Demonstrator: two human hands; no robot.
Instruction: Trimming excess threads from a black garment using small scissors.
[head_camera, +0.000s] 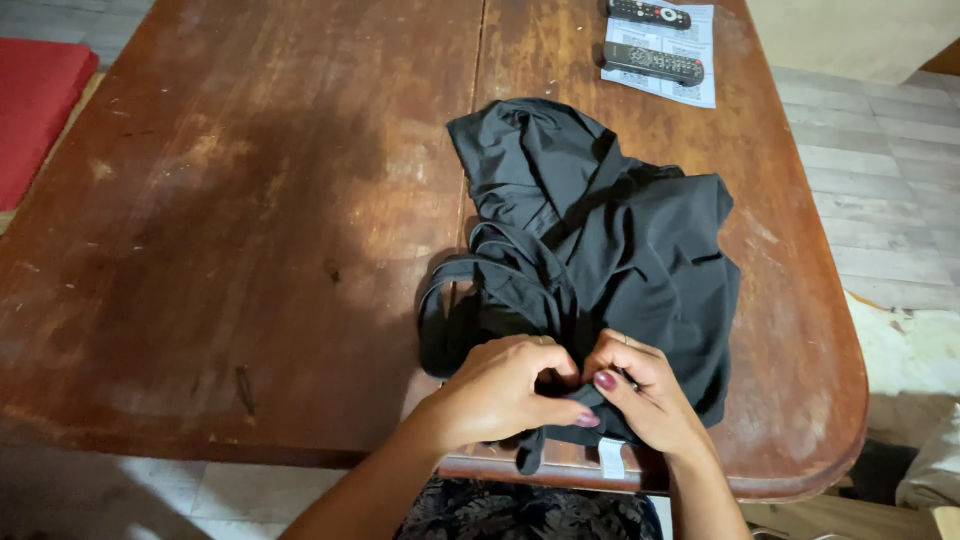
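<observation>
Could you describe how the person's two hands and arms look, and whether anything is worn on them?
Both forearms are bare: no sleeves, watch or bracelet show. The left hand and the right hand are without gloves. The nails that show, one thumbnail on each hand, are painted a dark plum-red. I cannot make out any ring. Below the arms, a dark cloth with a leaf pattern covers the lap.

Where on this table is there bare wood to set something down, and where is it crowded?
The wooden table is bare across its whole left half, from the centre seam to the left edge. A narrow bare strip lies between the black garment and the right rim. It is crowded at the near edge, where the left hand and right hand grip the garment, and at the far right corner, with two remotes on a paper sheet.
</observation>
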